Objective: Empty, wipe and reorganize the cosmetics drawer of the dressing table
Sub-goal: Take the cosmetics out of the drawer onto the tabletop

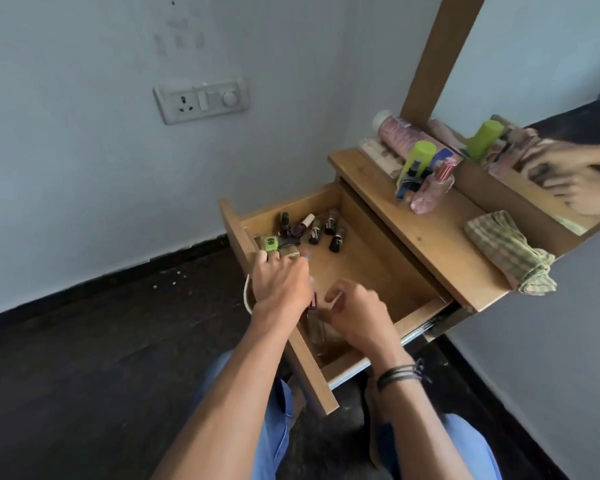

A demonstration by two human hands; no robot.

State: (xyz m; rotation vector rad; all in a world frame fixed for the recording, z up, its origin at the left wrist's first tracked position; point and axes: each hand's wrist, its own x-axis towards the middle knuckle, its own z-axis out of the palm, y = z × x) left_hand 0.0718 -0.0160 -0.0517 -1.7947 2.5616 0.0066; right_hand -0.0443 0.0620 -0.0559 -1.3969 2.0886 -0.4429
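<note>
evidently cosmetics were being moved, out or back i could not tell: the drawer [378, 271] stood pulled open, small bottles [317, 228] clustered in its far corner. the left hand [281, 284] gripped a green-capped item [269, 241] by the front panel; the right hand [357, 315] hovered curled, too blurred to tell what it held. next, the item probably needed placing among the bottles or up beside the cloth [510, 252].

A white switch plate [201, 102] (socket, switch and round dial) sits on the pale wall [84, 150] above a dark floor [84, 358] flecked with pale specks.
</note>
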